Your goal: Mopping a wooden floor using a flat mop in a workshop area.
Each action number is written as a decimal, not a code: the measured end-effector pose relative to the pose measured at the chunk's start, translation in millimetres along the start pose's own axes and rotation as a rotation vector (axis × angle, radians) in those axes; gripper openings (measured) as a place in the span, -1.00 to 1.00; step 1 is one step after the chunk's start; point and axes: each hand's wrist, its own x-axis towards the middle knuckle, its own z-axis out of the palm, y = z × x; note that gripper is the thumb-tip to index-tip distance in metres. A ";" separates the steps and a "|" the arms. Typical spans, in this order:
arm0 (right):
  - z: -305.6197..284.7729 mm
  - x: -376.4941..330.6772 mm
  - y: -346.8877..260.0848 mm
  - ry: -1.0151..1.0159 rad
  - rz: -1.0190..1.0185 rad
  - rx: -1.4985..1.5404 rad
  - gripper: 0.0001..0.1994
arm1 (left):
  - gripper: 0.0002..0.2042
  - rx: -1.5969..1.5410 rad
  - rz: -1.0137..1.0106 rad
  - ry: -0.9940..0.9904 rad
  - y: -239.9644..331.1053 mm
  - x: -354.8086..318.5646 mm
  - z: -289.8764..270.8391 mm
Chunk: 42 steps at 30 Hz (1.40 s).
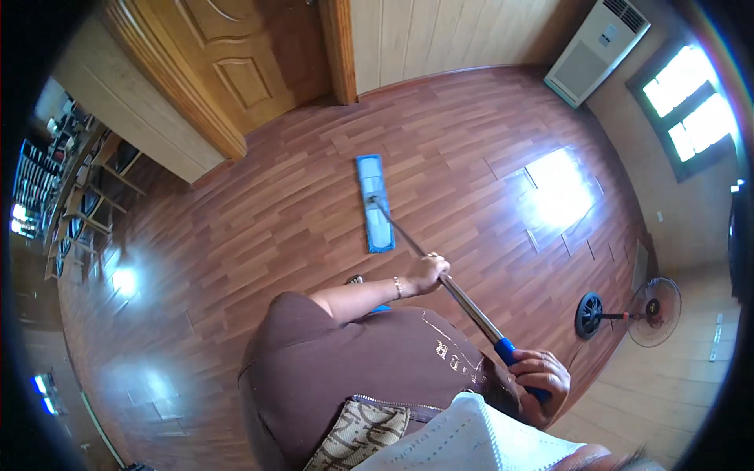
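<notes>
A flat mop with a blue, fringed rectangular head (375, 224) lies on the wood-plank floor ahead of me. Its metal pole (470, 308) slants from the head toward my right side and ends in a blue grip. Midway down the pole, my left hand (428, 272) is closed around it, a bracelet on that wrist. My right hand (542, 375) wraps the blue grip (505, 350) at the top end. Part of a shoe (356, 279) shows beyond my left arm.
A pedestal fan (653, 310) with a round black base (588, 315) stands at the right. A white floor-standing air conditioner (597, 51) fills the far right corner. A wooden door (259, 63) is ahead; chairs (90, 208) line a counter at the left.
</notes>
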 end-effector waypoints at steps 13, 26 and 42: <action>-9.2 -29.4 -32.6 -0.137 -0.013 -0.054 -0.81 | -0.89 0.025 0.243 -0.584 50.8 53.8 41.3; 95.4 79.1 57.9 0.199 -0.071 0.279 -0.83 | -0.93 0.215 -0.043 -0.235 -118.8 69.8 -33.5; 222.9 185.3 110.0 -0.502 -0.272 0.451 -0.89 | -0.68 0.099 -0.356 0.264 -232.4 -102.0 -201.7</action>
